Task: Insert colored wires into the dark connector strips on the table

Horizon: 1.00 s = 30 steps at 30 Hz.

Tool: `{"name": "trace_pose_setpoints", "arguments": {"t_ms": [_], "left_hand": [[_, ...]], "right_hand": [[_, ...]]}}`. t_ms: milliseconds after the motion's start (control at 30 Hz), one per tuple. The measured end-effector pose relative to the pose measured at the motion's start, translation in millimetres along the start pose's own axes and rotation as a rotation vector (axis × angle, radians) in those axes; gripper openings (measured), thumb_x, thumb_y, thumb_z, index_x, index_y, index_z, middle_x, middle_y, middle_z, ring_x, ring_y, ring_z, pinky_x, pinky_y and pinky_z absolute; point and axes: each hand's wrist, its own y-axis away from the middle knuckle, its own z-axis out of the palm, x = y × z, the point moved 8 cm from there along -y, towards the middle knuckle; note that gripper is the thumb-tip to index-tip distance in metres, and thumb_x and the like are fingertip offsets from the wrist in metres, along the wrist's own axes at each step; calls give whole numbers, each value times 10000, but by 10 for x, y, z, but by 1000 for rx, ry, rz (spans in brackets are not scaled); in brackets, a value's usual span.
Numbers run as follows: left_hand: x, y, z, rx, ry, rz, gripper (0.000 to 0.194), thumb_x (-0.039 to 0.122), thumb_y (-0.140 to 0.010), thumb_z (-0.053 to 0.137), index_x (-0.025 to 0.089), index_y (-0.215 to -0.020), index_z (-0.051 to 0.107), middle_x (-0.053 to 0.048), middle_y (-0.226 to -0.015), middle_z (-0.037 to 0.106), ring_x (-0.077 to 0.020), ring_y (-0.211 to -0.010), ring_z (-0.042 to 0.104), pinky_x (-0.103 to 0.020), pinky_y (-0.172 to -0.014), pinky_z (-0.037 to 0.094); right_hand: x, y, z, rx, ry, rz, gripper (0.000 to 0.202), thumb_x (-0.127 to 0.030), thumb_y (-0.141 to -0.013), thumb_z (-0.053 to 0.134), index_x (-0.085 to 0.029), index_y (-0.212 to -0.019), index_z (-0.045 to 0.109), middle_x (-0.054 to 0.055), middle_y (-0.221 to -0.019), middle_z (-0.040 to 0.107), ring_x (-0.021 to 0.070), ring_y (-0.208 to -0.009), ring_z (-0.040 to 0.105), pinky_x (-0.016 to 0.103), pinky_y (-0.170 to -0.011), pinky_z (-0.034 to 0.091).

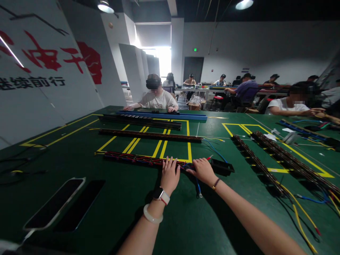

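A long, narrow dark strip (132, 159) with red, blue and black wires along it lies crosswise in front of me. My left hand (170, 174) rests on it near its right part, fingers stretched out and lying flat. Just to the right, my right hand (205, 171) is closed round the wires at the strip's end, with its thumb pointing left; the exact grip is hidden under the fingers. A red-tipped wire (209, 157) sticks out above that hand. Blue wires with metal ring lugs (199, 193) hang out below. A black open end housing (223, 167) sits right of my hand.
Another dark strip (151, 135), a black channel (164, 124) and a blue rail (193, 116) lie farther back. Several wired strips (257, 164) lie right. Two phones (57, 202) (82, 203) are at left. A person (159, 99) sits opposite across the green table (106, 219).
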Motion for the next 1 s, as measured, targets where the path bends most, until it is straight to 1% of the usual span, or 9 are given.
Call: {"name": "trace_pose_setpoints", "arguments": {"t_ms": [133,267,333,467,600,733,867,933,1000], "left_hand": [[50,9,-129,113,-29,-22,470,355,-919,371,203,-1362,414,-126,-1486,316,-308,-1414,134,-596,-1116,95],[191,31,-268,206,-43,34,484,302,-921,372,212,-1396,344,-108,-1524,229,-279,-1423,101,-581,-1124,58],[241,45,-309,231,-35,59,485,283,-920,372,200,-1396,332,-119,-1526,219,-272,-1423,109,-568,-1128,65],[278,69,-344,270,-16,96,500,267,-917,379,180,-1402,294,-140,-1521,216,-262,-1422,118,-545,-1135,74],[239,82,-359,320,13,90,499,262,-915,391,164,-1393,287,-170,-1510,210,-268,-1416,142,-546,-1131,93],[195,83,-359,372,20,93,484,244,-914,405,173,-1381,298,-178,-1474,264,-271,-1395,205,-570,-1117,123],[136,77,-361,423,19,91,425,206,-922,380,178,-1346,351,-171,-1430,330,-259,-1366,273,-563,-1111,165],[101,75,-368,442,23,74,412,209,-923,379,176,-1333,367,-173,-1408,352,-261,-1350,298,-563,-1106,176],[88,71,-361,434,30,65,403,223,-918,395,171,-1317,384,-175,-1394,361,-268,-1339,311,-572,-1102,172]], "right_hand": [[-22,-170,-58,8,3,31,473,-594,-890,422,-150,-858,581,93,-801,651,229,-794,591,332,-733,332],[-75,-486,-109,3,-11,109,485,-589,-907,386,-141,-893,571,115,-856,659,236,-837,598,335,-740,328],[-163,-690,-99,-6,-20,120,493,-586,-909,381,-129,-923,564,131,-884,658,245,-863,596,343,-755,331],[-418,-1141,-30,0,-41,82,510,-579,-917,364,-110,-960,559,148,-920,656,241,-896,590,350,-802,330],[-655,-1601,77,2,-60,41,536,-575,-923,356,-86,-965,568,160,-919,656,234,-893,591,347,-825,326],[-812,-1964,188,4,-78,41,517,-558,-915,404,-76,-968,583,177,-934,653,245,-897,591,353,-832,328],[-894,-2123,313,-2,-98,48,477,-516,-903,468,-63,-973,600,189,-932,653,259,-900,593,368,-837,339],[-906,-2136,343,3,-112,43,469,-496,-904,479,-50,-984,598,199,-937,648,270,-914,587,386,-849,343],[-914,-2112,327,19,-131,8,442,-464,-908,490,-47,-1019,585,205,-986,631,276,-963,568,400,-877,340]]}}
